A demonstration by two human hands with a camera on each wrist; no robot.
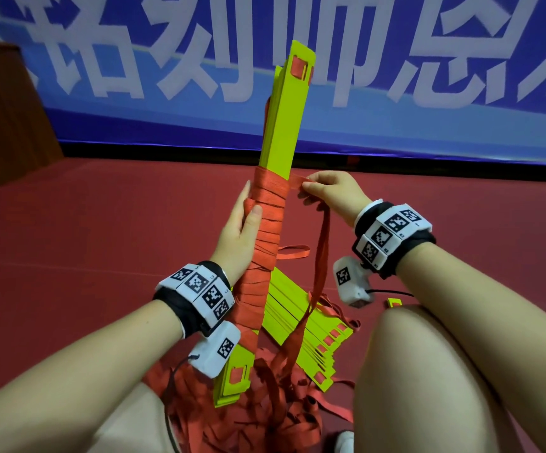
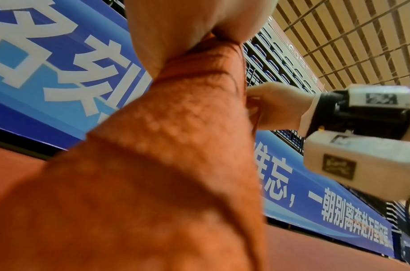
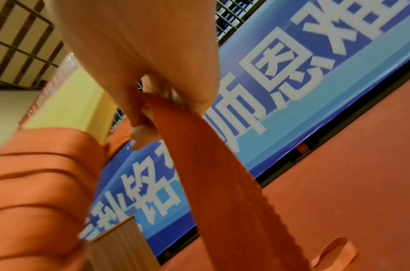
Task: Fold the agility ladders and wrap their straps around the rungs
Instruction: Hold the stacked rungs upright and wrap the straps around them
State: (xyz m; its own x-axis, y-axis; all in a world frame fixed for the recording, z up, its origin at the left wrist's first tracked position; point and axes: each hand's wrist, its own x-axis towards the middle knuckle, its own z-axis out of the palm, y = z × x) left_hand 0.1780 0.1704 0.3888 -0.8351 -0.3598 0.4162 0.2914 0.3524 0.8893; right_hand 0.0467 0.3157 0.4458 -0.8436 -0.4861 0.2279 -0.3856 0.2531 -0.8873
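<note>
1. A bundle of yellow-green rungs (image 1: 281, 125) is held upright but tilted, top end leaning away toward the banner (image 1: 395, 44), bottom end near the lap.
2. Lower & mid part of the bundle is wound w/ red strap (image 1: 265, 230); top part is bare.
3. Left hand (image 1: 239, 230) is laid against the wound section, thumb on the front, fingers straight along the left side; strap is pressed, not pinched.
4. Right hand (image 1: 330, 191) is just right of the bundle, at the top wrap; strap is pinched betw. thumb & fingers there.
5. From the right hand a loose length of strap hangs down to a red tangle on the floor (image 1: 101, 223).
6. A 2nd stack of rungs (image 1: 297, 318) lies flat on the floor behind the bundle, betw. the knees.
7. Wrist bands w/ black-white tags are worn on both arms.
</note>
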